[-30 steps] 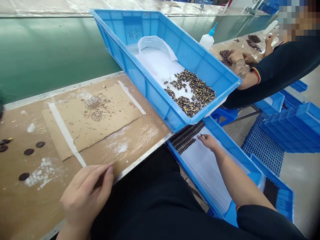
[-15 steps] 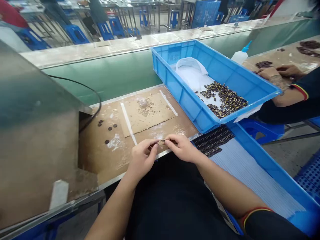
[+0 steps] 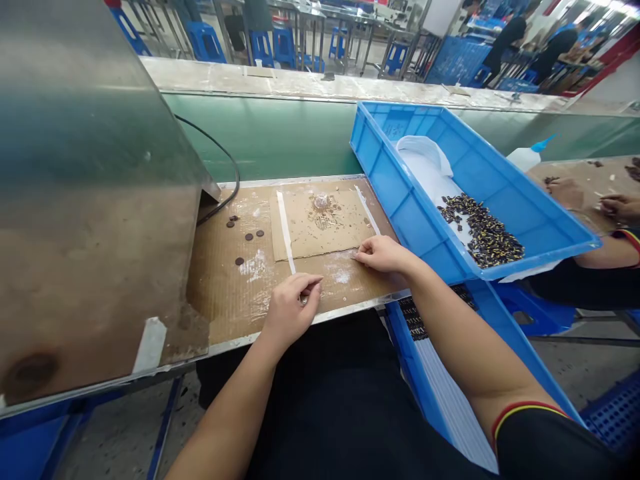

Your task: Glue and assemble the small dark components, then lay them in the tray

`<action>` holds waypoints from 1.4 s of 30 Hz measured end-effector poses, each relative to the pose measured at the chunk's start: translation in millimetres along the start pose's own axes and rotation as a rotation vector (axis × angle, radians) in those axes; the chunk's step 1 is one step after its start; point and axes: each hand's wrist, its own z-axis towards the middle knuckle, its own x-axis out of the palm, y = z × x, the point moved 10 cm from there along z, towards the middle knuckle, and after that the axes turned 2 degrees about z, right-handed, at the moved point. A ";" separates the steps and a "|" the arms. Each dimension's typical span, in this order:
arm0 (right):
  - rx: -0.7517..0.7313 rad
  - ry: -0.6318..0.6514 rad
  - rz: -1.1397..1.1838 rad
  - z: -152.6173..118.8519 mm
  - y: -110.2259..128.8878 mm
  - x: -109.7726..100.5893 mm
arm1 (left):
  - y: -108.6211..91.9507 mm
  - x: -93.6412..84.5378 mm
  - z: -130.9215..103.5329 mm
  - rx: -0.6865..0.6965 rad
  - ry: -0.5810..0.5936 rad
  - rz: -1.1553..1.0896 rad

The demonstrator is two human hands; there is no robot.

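Note:
My left hand (image 3: 291, 305) is over the front edge of the cardboard-covered table (image 3: 225, 303), thumb and fingers pinched together. Anything between those fingertips is too small to make out. To its right and farther forward, my right hand (image 3: 383, 254) is closed, fingertips at the lower right corner of a taped cardboard sheet (image 3: 320, 240). Its fingers hide whatever they may hold. On the sheet lies a small clear lump (image 3: 321, 201) among brown crumbs. Several dark round discs (image 3: 249, 237) lie left of the sheet.
A blue bin (image 3: 415, 220) at the right holds small black-and-yellow pieces (image 3: 493, 237). Below it, another blue bin (image 3: 520, 353) contains rows of dark pieces (image 3: 413, 320). A metal housing (image 3: 110, 200) stands left, with a black cable (image 3: 220, 143). A co-worker's hand (image 3: 567, 193) is far right.
My hands, close together before, are now apart: the right has moved forward and right to the cardboard sheet's corner. The left stays near the table edge. The view has turned right.

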 end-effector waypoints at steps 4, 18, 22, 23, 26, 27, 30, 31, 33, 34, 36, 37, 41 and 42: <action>0.059 0.072 -0.024 5.0 -2.0 4.1 | 1.0 -0.1 -0.4 0.001 0.008 -0.013; 0.110 0.259 0.017 13.2 0.4 15.2 | 3.1 2.8 -1.8 0.009 0.027 -0.008; 0.090 0.247 -0.018 12.5 6.2 11.8 | 4.6 2.8 -1.1 0.004 0.018 -0.005; 0.089 0.244 -0.025 12.4 7.0 11.3 | 4.7 2.8 -1.0 0.003 0.018 -0.003; 0.083 0.250 -0.043 13.5 7.9 11.8 | 3.9 2.6 -1.3 0.001 0.018 0.003; 0.081 0.252 -0.045 14.4 7.6 12.1 | 3.8 2.5 -1.6 0.000 0.017 0.005; 0.073 0.260 -0.042 16.6 5.9 13.4 | 4.1 2.6 -2.2 -0.006 0.014 0.011; 0.066 0.265 -0.038 16.6 5.4 13.9 | 4.3 3.0 -2.2 -0.007 0.015 0.013; 0.043 0.267 -0.014 14.8 4.2 14.0 | 4.2 3.9 -2.0 -0.003 0.022 0.022; 0.028 0.263 0.009 12.9 3.4 13.6 | 3.9 4.3 -1.8 0.000 0.027 0.028; 0.000 0.246 0.081 7.5 1.0 11.9 | 2.6 4.6 -1.2 0.008 0.034 0.034; -0.017 0.237 0.124 4.4 -0.2 11.1 | 1.9 4.5 -0.9 0.011 0.036 0.033; -0.086 0.215 0.216 -6.0 -1.9 10.1 | -0.3 4.2 0.1 0.028 0.034 0.027; -0.092 0.201 0.210 -6.9 -2.1 9.2 | -0.3 4.4 0.2 0.031 0.034 0.034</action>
